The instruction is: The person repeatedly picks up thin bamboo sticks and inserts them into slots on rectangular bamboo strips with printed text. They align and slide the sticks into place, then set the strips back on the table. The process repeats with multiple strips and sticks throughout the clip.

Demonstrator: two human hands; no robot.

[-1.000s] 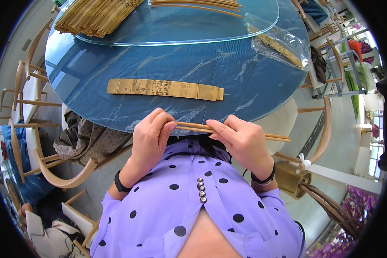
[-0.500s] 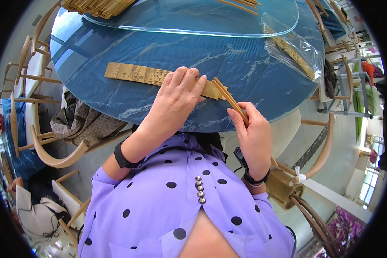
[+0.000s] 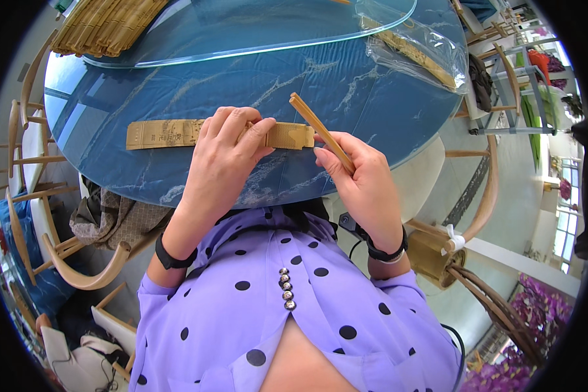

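Note:
A long flat gold-brown paper chopstick sleeve (image 3: 166,134) with dark print lies across the near part of the blue marbled table (image 3: 242,75). My left hand (image 3: 227,153) grips it near the middle, fingers over the top and thumb at the near edge. A pair of wooden chopsticks (image 3: 312,120) slants up to the left out of my right hand (image 3: 366,179), which is closed round their lower part. That hand's thumb and forefinger are close by the sleeve's right end; whether they touch it I cannot tell. The chopsticks' lower ends are hidden in the palm.
A curved glass turntable (image 3: 228,53) covers the table's far part. A pile of gold-brown sleeves (image 3: 108,26) sits at the far left. Toward the far right lies a clear plastic bag (image 3: 438,55) with a sleeve in it. Wooden chairs (image 3: 88,277) stand around.
The view has shifted, and the sleeve lies more level in it. My right hand's fingers have come nearer the sleeve's right end, and the chopsticks' upper tips now rise above it.

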